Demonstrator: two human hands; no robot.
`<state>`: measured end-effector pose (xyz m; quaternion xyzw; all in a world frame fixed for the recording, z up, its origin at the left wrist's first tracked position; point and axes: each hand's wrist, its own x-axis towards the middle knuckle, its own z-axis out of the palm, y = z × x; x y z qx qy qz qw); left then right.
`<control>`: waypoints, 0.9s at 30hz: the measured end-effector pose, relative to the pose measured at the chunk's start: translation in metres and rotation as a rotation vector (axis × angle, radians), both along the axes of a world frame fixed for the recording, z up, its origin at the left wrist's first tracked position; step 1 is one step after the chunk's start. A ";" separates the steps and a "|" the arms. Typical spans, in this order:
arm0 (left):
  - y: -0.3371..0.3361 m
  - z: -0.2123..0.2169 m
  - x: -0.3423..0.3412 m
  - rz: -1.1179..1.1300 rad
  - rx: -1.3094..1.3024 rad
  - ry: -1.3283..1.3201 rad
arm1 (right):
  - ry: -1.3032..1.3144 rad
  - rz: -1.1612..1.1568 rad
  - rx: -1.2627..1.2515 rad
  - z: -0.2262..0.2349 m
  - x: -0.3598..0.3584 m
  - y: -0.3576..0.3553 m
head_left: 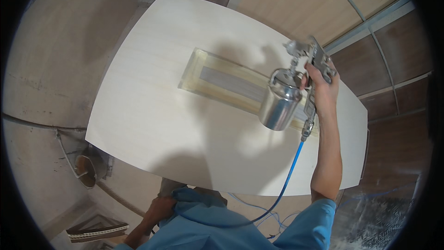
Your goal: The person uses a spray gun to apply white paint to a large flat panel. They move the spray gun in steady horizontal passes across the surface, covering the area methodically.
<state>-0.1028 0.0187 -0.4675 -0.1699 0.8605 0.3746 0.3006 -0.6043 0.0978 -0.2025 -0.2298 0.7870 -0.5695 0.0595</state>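
Note:
My right hand (323, 81) is wrapped round the handle of a metal spray gun (318, 60), raised over the right part of a pale panel (152, 111). Below the gun's head hangs a shiny silver paint cup (280, 106), slightly tilted. A blue air hose (292, 171) runs from the handle's bottom down and across my body. It reaches my left hand (163, 208), which is closed round it by my waist; the fingers are partly hidden. Set in the panel's middle is a long rectangular inset (231, 81) with a yellowish border and grey centre, partly covered by cup and hand.
Beyond the panel stand large wood-coloured boards (296, 4) and brown ones (384, 55). At the left are a stained wall (51, 60) and a round bucket-like container (90, 166). Loose blue hose (277, 220) lies on the floor below the panel.

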 end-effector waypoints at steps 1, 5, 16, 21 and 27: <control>-0.001 0.002 0.003 -0.026 0.004 0.002 | 0.004 -0.054 -0.059 0.000 0.005 0.009; -0.019 0.007 0.016 -0.111 0.026 0.020 | 0.036 -0.236 0.031 0.002 0.023 0.065; -0.048 -0.078 -0.022 -0.352 0.003 -0.044 | 0.207 -0.721 0.204 -0.056 0.032 0.239; -0.029 -0.096 -0.025 -0.326 -0.026 -0.009 | 0.250 -0.625 0.151 -0.079 0.040 0.267; -0.034 -0.090 0.010 -0.226 -0.055 0.011 | -0.009 -0.303 -0.250 -0.086 0.090 0.233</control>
